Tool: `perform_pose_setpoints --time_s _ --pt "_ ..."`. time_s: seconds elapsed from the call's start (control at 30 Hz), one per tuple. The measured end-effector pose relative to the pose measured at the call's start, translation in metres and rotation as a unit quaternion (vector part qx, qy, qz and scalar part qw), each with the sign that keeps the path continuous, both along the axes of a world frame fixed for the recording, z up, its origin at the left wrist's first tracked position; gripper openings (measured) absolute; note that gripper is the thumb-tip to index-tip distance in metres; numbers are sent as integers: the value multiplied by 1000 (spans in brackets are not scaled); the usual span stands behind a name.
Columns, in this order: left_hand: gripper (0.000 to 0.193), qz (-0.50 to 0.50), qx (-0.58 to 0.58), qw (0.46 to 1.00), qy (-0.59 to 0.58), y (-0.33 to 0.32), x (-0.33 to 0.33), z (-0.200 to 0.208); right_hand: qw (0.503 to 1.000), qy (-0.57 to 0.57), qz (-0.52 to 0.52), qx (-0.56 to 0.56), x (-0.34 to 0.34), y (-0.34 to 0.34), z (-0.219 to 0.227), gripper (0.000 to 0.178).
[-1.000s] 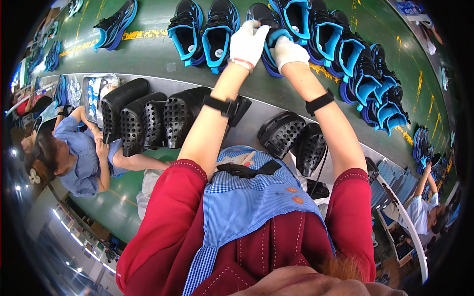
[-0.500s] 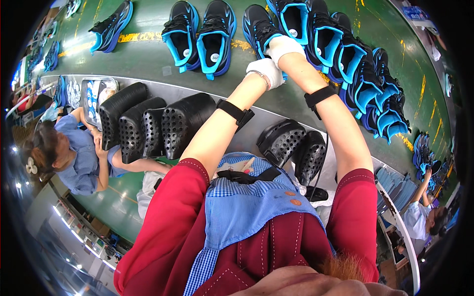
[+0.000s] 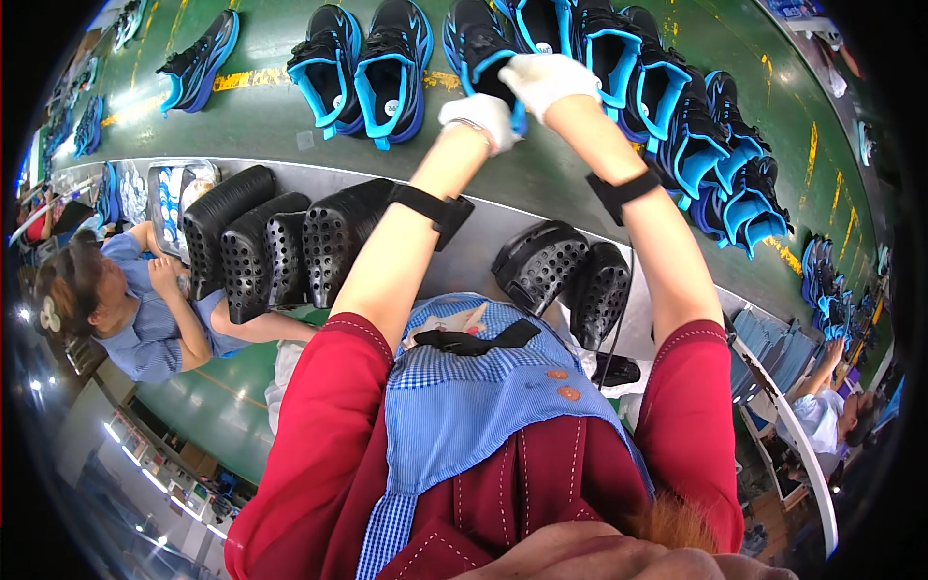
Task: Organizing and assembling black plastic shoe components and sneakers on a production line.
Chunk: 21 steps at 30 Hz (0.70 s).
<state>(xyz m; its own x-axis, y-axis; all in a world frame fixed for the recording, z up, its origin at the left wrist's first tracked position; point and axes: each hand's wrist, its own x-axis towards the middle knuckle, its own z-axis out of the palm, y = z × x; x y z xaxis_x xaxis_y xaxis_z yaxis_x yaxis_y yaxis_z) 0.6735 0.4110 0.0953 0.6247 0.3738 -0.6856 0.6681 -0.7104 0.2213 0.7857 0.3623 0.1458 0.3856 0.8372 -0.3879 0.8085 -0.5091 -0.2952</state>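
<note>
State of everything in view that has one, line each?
Left hand: gloved, at the shoe's heel end; grip unclear
Right hand: gloved, over the shoe's collar; grip unclear
Shoe between hands: upright, opening partly covered
Shoe pair at left: upright, openings uncovered
Black perforated forms at left: side by side
Wrist straps: worn

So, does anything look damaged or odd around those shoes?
The yellow stripe on the green worktop looks worn, its paint patchy and broken. The shoe at the right hand is partly covered, so I can't judge it fully.
</note>
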Motion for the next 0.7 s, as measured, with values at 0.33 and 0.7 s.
perform_pose_setpoints --time_s 0.33,0.7 --pt "34 -4 75 997 35 24 -10 13 992 -99 50 -59 34 -7 -31 29" --pt "51 26 83 994 65 34 -22 -11 988 -54 2 -145 11 -70 -23 42"
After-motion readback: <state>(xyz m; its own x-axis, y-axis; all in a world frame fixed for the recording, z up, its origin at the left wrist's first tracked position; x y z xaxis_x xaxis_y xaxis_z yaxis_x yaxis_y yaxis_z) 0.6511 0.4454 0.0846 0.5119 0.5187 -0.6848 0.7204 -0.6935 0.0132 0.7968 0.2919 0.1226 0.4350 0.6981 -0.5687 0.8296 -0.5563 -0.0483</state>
